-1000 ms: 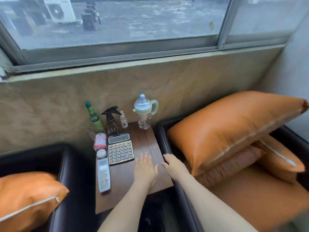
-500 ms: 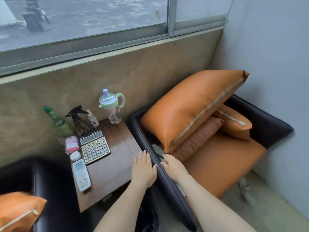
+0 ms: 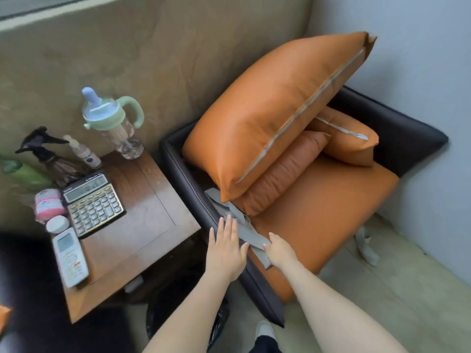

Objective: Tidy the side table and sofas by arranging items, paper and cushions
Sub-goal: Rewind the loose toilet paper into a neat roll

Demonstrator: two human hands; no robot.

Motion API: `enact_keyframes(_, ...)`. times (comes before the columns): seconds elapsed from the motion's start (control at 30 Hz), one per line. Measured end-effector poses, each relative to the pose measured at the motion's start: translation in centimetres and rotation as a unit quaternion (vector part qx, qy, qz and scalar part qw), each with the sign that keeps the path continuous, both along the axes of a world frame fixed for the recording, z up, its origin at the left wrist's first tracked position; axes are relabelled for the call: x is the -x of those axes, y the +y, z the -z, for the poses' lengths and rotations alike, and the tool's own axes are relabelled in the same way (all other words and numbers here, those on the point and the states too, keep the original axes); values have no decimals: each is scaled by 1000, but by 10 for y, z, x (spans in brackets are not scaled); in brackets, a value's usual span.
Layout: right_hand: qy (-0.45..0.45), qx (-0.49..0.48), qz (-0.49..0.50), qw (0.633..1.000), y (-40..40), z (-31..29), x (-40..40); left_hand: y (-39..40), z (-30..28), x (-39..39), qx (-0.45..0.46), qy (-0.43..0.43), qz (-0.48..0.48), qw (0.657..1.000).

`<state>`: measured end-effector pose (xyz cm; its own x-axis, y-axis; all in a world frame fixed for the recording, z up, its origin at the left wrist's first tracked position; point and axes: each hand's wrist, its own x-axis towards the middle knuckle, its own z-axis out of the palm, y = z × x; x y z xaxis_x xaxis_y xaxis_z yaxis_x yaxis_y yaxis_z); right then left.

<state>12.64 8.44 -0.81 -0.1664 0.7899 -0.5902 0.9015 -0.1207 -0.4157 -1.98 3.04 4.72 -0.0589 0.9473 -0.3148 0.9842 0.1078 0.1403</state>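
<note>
The grey paper (image 3: 238,226) is seen at the left front edge of the orange seat of the sofa (image 3: 328,212), partly tucked under the large orange cushion (image 3: 275,108). It is crumpled and folded in several strips. The left hand (image 3: 226,247) is laid flat with straight fingers kept together; its fingertips touch the paper and its palm is over the dark armrest of the sofa. The right hand (image 3: 279,250) is placed on the near end of the paper with its fingers bent down on it; whether the paper is really pinched cannot be told.

Behind the paper, the large cushion is leaned over a ribbed brown-orange cushion (image 3: 285,171), and a smaller orange cushion (image 3: 349,141) with a zip is lying just behind that one.

To the left of the sofa the wooden worktop (image 3: 142,212) is standing. On it a clear sippy cup (image 3: 114,121) with green handles and a blue spout is placed at the far corner; what it contains cannot be told. Further left a small white spray bottle (image 3: 84,152), a dark trigger sprayer (image 3: 48,154) and a green bottle (image 3: 24,173) are found. A calculator (image 3: 93,203) is lying nearer, with a pink packet (image 3: 48,205), a small white round jar (image 3: 57,224) and a white remote control (image 3: 70,257) beside it. The writing on them is too blurred to be read.
</note>
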Motion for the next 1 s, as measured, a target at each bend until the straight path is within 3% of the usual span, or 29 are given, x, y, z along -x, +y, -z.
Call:
enact_keyframes(0.27, -42, 38, 26, 998, 21, 90, -14, 6, 56, 0, -33, -14, -35, 999)
enact_keyframes(0.5, -27, 48, 46, 997, 34, 149, 10, 11, 83, 23, -40, -5, -40, 998)
enact_keyframes(0.67, -112, 62, 2, 992, 23, 172, 24, 15, 98, 24, -79, -28, -38, 996)
enact_keyframes(0.8, -140, 38, 25, 989, 3, 181, 24, 20, 97, 23, -102, -16, -15, 995)
enact_keyframes(0.87, -116, 48, 40, 991, 1, 180, 21, 20, 92, 24, -86, -22, -19, 996)
enact_keyframes(1.0, 46, 87, 98, 990, 15, 144, 9, 13, 69, 21, -56, 0, -38, 998)
